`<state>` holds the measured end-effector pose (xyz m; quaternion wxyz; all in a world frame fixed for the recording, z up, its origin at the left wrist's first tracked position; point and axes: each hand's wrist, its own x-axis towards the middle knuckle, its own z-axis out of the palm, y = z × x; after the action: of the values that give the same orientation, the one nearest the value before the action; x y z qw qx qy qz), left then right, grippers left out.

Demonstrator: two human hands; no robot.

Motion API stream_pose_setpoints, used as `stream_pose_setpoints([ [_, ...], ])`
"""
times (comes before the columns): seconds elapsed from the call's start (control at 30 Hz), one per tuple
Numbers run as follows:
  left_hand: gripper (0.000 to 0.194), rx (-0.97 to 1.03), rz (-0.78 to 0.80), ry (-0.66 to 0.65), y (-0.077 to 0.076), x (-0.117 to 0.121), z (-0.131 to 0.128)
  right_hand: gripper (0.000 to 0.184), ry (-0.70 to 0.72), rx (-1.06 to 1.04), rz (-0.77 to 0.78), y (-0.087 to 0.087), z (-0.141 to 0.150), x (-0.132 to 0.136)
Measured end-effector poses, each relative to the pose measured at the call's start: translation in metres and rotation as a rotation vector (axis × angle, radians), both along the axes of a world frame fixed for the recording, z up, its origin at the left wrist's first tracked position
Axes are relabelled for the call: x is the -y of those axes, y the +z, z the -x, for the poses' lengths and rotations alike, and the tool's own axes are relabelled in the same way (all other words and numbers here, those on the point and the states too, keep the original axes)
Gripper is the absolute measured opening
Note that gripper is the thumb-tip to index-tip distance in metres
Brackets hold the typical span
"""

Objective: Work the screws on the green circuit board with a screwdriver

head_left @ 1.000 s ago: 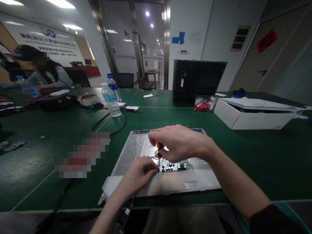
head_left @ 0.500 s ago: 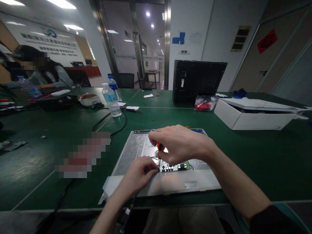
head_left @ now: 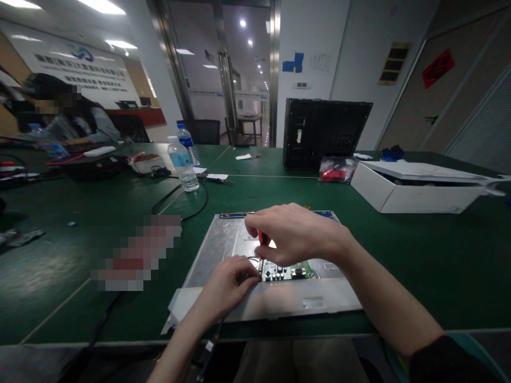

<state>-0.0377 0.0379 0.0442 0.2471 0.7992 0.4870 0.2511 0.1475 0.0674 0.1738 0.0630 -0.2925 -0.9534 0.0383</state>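
A silver display panel [head_left: 211, 255] lies on the green table with its metal back up. On it sits a green circuit board [head_left: 309, 270], partly covered by my right hand [head_left: 297, 234]. That hand is closed around an orange and black screwdriver [head_left: 262, 238], held upright with its shaft pointing down at the board's left edge. My left hand [head_left: 229, 279] rests on the panel, its thumb and fingers pinched together at the board's lower left corner, close to the screwdriver's tip. Whatever lies between those fingertips is too small to make out.
Two water bottles [head_left: 183, 166] stand at the back left, near a black cable [head_left: 205, 205]. A black monitor housing [head_left: 325, 133], a bag with red contents [head_left: 335, 169] and a white box [head_left: 423, 194] are at the back right. Another person [head_left: 80, 114] sits far left.
My right hand and the screwdriver have shifted very slightly. My left hand and the panel stay where they were.
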Motion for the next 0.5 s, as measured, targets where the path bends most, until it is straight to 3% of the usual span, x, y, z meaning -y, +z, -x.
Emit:
stream_pose_setpoints([
  [0.13, 0.011, -0.005, -0.006, -0.011, 0.0005, -0.0003, 0.0000, 0.019, 0.042, -0.021, 0.004, -0.0011, -0.0003, 0.0009],
  [0.33, 0.011, -0.010, -0.008, -0.006, 0.0009, -0.0009, 0.0006, 0.019, -0.069, 0.026, -0.046, 0.0012, 0.0030, 0.0009],
  [0.5, 0.010, -0.010, -0.005, -0.003, -0.0016, -0.0018, 0.0013, 0.020, 0.037, -0.019, -0.017, -0.0005, -0.0006, 0.0016],
])
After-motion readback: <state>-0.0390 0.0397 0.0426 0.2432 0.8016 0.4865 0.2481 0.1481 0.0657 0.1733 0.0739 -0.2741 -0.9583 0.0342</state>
